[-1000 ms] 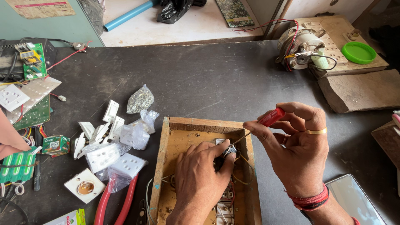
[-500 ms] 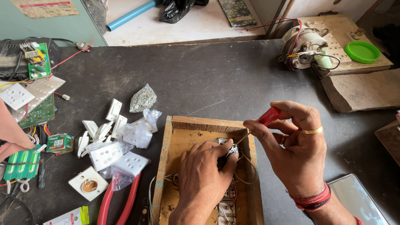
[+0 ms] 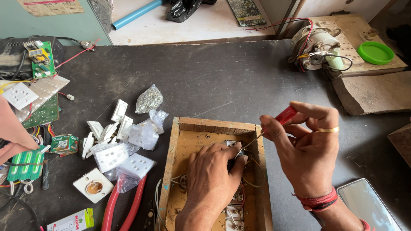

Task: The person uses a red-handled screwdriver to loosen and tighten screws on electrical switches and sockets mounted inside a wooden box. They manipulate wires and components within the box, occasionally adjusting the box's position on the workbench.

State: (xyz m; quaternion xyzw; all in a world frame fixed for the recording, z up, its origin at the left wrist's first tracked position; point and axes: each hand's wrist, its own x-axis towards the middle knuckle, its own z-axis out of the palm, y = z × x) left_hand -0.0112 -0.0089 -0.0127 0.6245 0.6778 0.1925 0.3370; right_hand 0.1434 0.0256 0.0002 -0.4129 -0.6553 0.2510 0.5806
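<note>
An open wooden box lies on the dark table with switches and wires inside. My left hand rests in the box, its fingers pressed on a small white switch part. My right hand holds a screwdriver with a red handle; its thin shaft slants down to the part under my left fingers. A ring sits on one finger and red thread circles the right wrist.
Left of the box lie white switches and sockets, plastic bags, a bag of screws and red-handled pliers. Circuit boards crowd the far left beside another person's arm. A motor, green lid and phone lie to the right.
My hands stay at the box with the screwdriver tip on the same part; the right hand's grip on the handle shifts a little. The view has drifted slightly.
</note>
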